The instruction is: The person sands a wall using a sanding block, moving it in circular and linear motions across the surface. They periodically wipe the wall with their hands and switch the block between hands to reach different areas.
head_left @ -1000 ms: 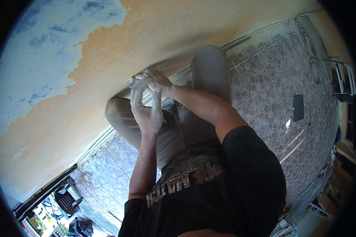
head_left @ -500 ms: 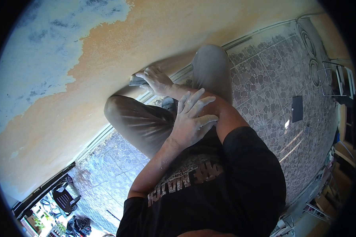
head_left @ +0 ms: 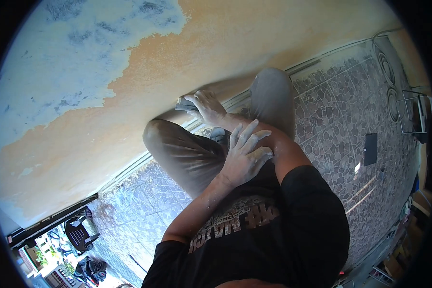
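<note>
Within right hand (head_left: pixel 210 108), apparently a block (head_left: pixel 183 104)

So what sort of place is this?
Probably a home's porch under repair: patchy-coated wall, pale dust on the right hand, and a dark chair on stone-patterned floor.

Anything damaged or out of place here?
Yes: the wall has a ragged-edged, bluish-white patch with dark smudges beside orange, so its finish looks worn or incomplete. Pale residue also marks the left hand and right hand.
</note>
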The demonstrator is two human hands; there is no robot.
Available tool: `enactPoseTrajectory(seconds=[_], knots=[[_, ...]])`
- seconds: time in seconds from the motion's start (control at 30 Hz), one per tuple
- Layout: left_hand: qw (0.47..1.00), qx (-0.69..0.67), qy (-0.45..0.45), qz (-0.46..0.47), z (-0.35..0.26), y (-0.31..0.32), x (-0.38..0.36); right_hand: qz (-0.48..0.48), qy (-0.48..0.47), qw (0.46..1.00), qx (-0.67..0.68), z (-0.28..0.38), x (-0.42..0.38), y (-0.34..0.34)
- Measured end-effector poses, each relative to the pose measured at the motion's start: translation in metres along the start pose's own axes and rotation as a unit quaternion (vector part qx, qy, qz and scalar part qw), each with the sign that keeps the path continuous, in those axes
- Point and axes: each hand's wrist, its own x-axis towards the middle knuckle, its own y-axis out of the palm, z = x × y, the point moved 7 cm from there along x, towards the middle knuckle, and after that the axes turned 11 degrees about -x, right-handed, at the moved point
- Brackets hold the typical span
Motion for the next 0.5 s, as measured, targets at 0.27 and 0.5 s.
enactPoseTrajectory(seconds=[0.27,0.5], knots=[[0.993,0.007,-0.063,-0.101,0.029,-0.04,-0.015,-0.017,0.007,1.0,0.012,0.001,-0.003,-0.001],[0.96,0.037,-0.152,-0.23,0.058,-0.094,-0.043,0.018,-0.063,0.998,0.014,0.01,0.006,-0.018]])
